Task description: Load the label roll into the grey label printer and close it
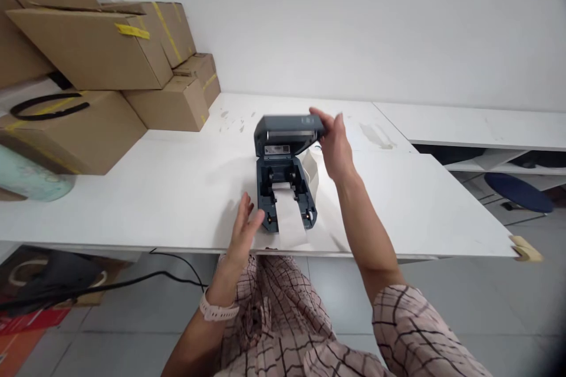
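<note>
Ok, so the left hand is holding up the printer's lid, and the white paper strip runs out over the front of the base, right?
Wrong hand: the head view shows the right hand holding up the lid, while the left hand is open beside the base. The white paper strip does run out over the base's front.

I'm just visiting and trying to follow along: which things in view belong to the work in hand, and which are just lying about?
Seemingly part of the work:
dark blue-grey boxy machine
its raised lid
long white paper strip over its front

Apparently just lying about:
brown cardboard boxes with yellow tape
pale green patterned cylinder
curved black band
dark blue oval seat
</note>
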The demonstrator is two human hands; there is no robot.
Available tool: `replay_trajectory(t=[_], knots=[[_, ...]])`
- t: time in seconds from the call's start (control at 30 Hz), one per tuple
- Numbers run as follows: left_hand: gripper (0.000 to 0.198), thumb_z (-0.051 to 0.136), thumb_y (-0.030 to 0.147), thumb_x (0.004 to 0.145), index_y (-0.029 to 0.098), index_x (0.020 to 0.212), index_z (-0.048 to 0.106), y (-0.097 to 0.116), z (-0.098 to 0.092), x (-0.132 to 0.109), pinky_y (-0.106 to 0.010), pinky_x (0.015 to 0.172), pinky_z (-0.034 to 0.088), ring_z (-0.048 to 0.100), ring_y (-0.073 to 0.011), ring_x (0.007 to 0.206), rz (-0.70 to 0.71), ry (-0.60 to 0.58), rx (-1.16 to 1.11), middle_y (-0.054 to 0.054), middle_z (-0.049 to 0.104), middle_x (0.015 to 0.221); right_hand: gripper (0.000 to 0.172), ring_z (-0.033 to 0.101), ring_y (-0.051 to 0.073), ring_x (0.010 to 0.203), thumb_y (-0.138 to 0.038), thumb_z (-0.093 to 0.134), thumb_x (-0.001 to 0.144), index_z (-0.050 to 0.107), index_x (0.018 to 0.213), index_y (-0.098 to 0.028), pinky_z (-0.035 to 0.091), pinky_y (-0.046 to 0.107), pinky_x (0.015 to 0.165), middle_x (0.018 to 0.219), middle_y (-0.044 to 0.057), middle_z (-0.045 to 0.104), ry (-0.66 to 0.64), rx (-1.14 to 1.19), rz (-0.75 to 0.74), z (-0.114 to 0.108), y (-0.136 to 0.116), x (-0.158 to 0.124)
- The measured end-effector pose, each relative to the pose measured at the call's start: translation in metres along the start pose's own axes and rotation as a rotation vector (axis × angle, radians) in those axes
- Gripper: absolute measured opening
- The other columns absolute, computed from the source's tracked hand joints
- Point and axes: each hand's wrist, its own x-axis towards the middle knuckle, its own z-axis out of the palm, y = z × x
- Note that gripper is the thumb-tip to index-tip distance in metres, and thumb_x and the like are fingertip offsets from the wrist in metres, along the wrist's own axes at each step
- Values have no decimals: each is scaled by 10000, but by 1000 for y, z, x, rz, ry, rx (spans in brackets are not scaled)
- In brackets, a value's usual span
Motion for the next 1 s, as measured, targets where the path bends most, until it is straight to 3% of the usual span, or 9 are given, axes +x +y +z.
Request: replay_trajectory(t=[0.1, 0.23, 0.4, 0.63, 0.7, 0.8, 0.87, 0.9, 1.0], knots=[[826, 511, 712, 906, 367, 1616, 268, 13, 0, 5, -483, 1254, 299, 227, -323, 1583, 100, 49, -25, -52, 194, 1735, 508, 613, 260, 1285, -548, 242, 1078, 619, 1349, -340, 518, 463, 1067, 1348, 41, 666, 43, -97, 25, 2, -16, -76], [902, 625, 664, 868, 332, 1623, 260, 22, 15, 15, -446, 1258, 297, 169, -324, 1597, 68, 26, -20, -46, 175, 1740, 280, 636, 247, 1239, -368, 459, 1053, 713, 1154, -304, 507, 470, 1095, 1211, 63, 729, 44, -115, -20, 17, -19, -133], [931, 741, 487, 841, 292, 1617, 264, 15, 33, 14, -388, 1156, 449, 393, -324, 1501, 46, -66, -58, -85, 366, 1663, 308, 565, 252, 1357, -303, 433, 1056, 689, 1226, -317, 466, 527, 1150, 1265, 60, 724, 77, -133, 19, 32, -8, -144], [842, 744, 445, 839, 232, 1559, 360, 16, 30, 20, -379, 1092, 481, 511, -311, 1390, 119, -100, -32, -130, 493, 1558, 304, 559, 254, 1352, -300, 438, 1054, 701, 1207, -317, 447, 527, 1161, 1216, 64, 738, 119, -111, 39, 37, -2, -148], [801, 742, 469, 840, 235, 1525, 397, 8, 30, 14, -366, 1078, 476, 514, -294, 1378, 149, -38, -8, -134, 493, 1543, 288, 569, 247, 1335, -294, 456, 1050, 708, 1188, -313, 440, 517, 1163, 1193, 62, 745, 142, -65, 27, 37, -1, -148], [649, 720, 528, 843, 229, 1382, 517, -16, 32, -14, -336, 984, 501, 581, -245, 1246, 232, 245, 64, -134, 556, 1422, 257, 578, 240, 1320, -291, 498, 1039, 717, 1172, -315, 437, 507, 1156, 1184, 48, 747, 182, 22, 14, 39, 1, -148], [442, 692, 563, 847, 203, 1097, 634, -34, 36, -37, -286, 812, 511, 628, -182, 946, 242, 430, 87, -77, 663, 1076, 241, 582, 236, 1313, -282, 522, 1032, 723, 1160, -317, 440, 495, 1148, 1176, 40, 749, 201, 71, 1, 40, 2, -148], [390, 663, 580, 861, 194, 914, 642, -40, 38, -47, -264, 723, 487, 595, -154, 796, 207, 384, 96, -39, 645, 881, 236, 583, 233, 1311, -275, 528, 1029, 725, 1152, -316, 440, 491, 1146, 1167, 38, 751, 206, 87, -6, 40, 3, -148], [506, 602, 638, 867, 184, 643, 592, -42, 45, -60, -258, 582, 422, 508, -125, 585, 7, 5, 59, -10, 574, 628, 230, 587, 232, 1307, -265, 528, 1028, 730, 1130, -310, 440, 490, 1146, 1135, 38, 759, 221, 98, -15, 41, 4, -148]])
